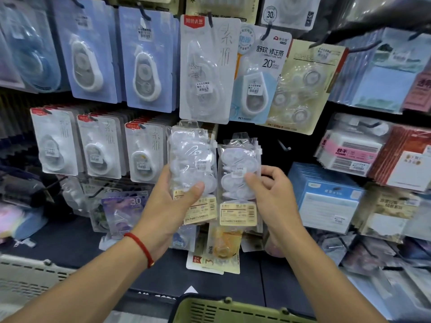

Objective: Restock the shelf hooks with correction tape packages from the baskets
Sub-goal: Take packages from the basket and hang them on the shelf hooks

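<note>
My left hand (173, 203) grips a stack of clear correction tape packages (192, 159) with cream barcode labels, held upright in front of the shelf. My right hand (271, 194) pinches a separate clear correction tape package (238, 173) just to the right, thumb on its front. A bare black hook (283, 145) sticks out of the dark panel right of that package's top. The rim of a green basket (233, 308) shows at the bottom centre and a grey basket (25, 276) at the bottom left.
Hooks around carry hanging goods: blue carded tapes (144, 59) and a white carded tape (207, 71) above, three white cards (100, 148) at left, a cream multi-pack (303, 87) at right. Blue boxes (326, 197) and sticky-note packs fill the right side. A yellow pack (224, 248) hangs below.
</note>
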